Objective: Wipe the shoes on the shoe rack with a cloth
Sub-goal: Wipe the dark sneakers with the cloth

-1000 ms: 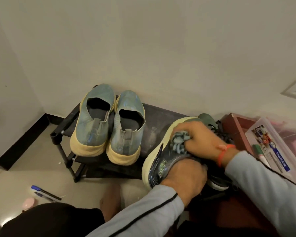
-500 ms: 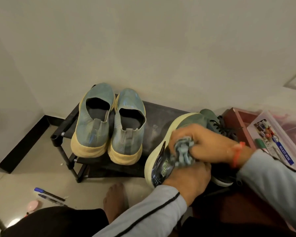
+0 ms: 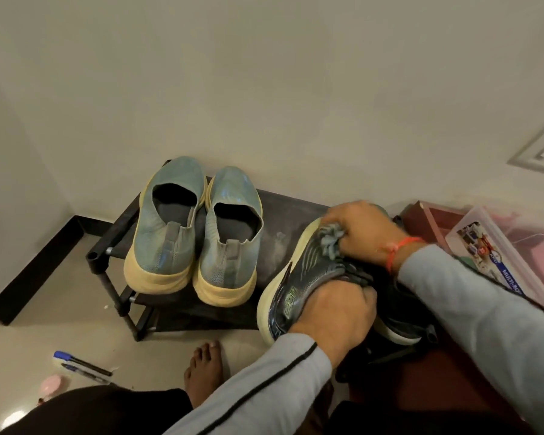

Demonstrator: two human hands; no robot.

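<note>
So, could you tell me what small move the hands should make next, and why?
Probably draw the bunched grey cloth in the right hand back along the dark sneaker toward its heel: the cloth sits near the toe, and the left hand steadies the shoe.

Glossy dark sneaker; knit slip-ons (matt); fluffy cloth.

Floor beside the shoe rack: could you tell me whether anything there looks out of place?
Yes. Two pens lie loose on the tiles left of the shoe rack, with a small pink object beside them; they look dropped rather than stored. What the pink object is cannot be told.
</note>
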